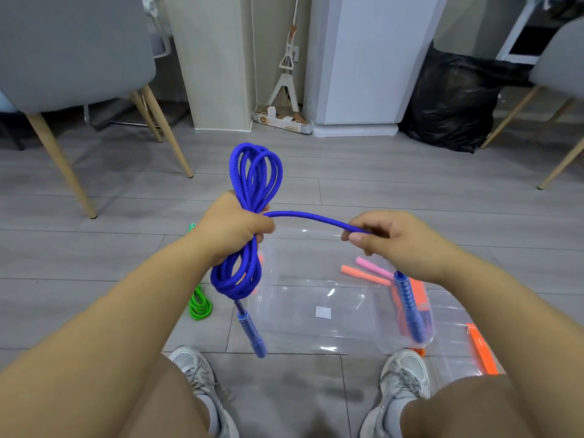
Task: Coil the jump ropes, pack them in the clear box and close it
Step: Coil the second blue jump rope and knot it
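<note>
left hand (235, 224) grips blue rope (256, 172) coil | right hand (395, 240) pinches strand

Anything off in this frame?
Nothing damaged or spilled. The green rope lies loose on the floor left of the clear box, partly hidden by the left arm. The blue rope is coiled in the left hand, right hand pinching its tail.

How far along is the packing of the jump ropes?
Done: most of the blue braided jump rope is coiled in the left hand. In hand: the right hand pinches its last loose stretch. Left: the green rope lies on the grey floor beside the clear plastic box, which stands open; whether the pink and orange handles lie inside it is unclear.
</note>
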`<state>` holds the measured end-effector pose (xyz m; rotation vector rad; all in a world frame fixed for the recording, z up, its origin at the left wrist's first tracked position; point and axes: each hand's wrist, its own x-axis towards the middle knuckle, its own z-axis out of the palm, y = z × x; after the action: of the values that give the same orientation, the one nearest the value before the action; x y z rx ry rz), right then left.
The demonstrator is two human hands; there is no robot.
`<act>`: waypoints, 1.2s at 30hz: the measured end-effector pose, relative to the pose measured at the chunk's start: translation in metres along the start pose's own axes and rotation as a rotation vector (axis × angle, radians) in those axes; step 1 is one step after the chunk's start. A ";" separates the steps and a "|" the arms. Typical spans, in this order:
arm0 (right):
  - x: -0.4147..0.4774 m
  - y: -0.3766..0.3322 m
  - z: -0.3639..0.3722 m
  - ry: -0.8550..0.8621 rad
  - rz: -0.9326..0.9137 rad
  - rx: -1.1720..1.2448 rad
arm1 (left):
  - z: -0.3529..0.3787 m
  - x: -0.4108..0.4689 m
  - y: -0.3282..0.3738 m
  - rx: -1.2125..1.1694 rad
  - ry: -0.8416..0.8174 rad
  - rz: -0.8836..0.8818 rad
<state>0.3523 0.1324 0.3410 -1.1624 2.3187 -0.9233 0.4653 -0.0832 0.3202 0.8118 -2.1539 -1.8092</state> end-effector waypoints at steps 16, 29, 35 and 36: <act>0.054 -0.021 0.016 0.267 -0.164 0.297 | 0.034 -0.033 0.012 0.694 -0.678 0.198; 0.018 -0.020 0.043 0.036 -0.082 -0.050 | 0.011 -0.018 0.021 -0.043 -0.127 0.047; -0.004 -0.028 0.038 -0.020 -0.194 -0.410 | 0.013 -0.021 0.018 0.268 -0.006 0.041; -0.007 -0.029 0.035 -0.017 -0.196 -0.409 | 0.012 -0.021 0.017 0.288 0.009 0.061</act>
<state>0.3928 0.1117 0.3367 -1.5740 2.4843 -0.5034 0.4718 -0.0599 0.3378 0.7993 -2.4405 -1.4838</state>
